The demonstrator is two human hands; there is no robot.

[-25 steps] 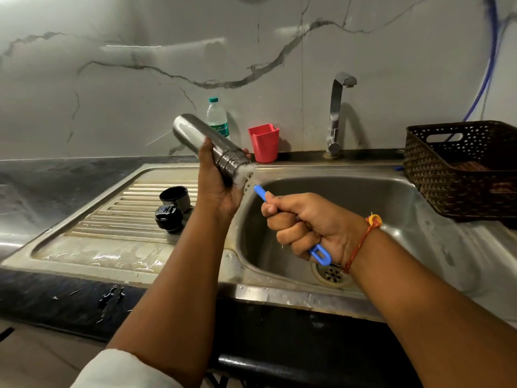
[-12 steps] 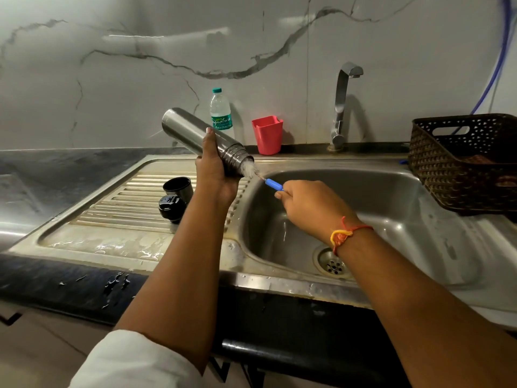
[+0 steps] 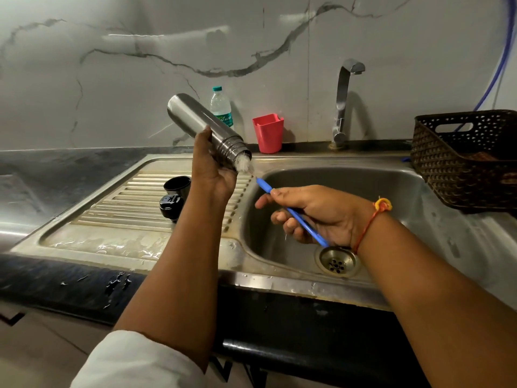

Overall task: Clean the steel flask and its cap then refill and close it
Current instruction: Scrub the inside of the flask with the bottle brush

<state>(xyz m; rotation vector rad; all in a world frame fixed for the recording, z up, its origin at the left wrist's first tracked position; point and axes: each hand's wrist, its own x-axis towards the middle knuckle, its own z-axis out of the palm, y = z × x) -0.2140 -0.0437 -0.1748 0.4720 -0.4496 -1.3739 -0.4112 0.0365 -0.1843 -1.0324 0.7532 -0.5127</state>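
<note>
A small plastic water bottle (image 3: 222, 107) with a green cap stands upright at the back of the dark desk (image 3: 42, 169), against the grey veined marble wall (image 3: 140, 65). Near it, to the right, stands a red cup (image 3: 268, 134). At the far right sits a dark brown woven basket (image 3: 453, 169). A blue hose (image 3: 508, 23) hangs down the wall behind it.

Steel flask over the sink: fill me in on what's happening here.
A person is scrubbing it. The left hand holds the steel flask tilted, mouth down toward the sink. The right hand grips a blue-handled bottle brush, its white bristles at the flask's mouth. Two black cap pieces wait on the drainboard, off the flask.
</note>
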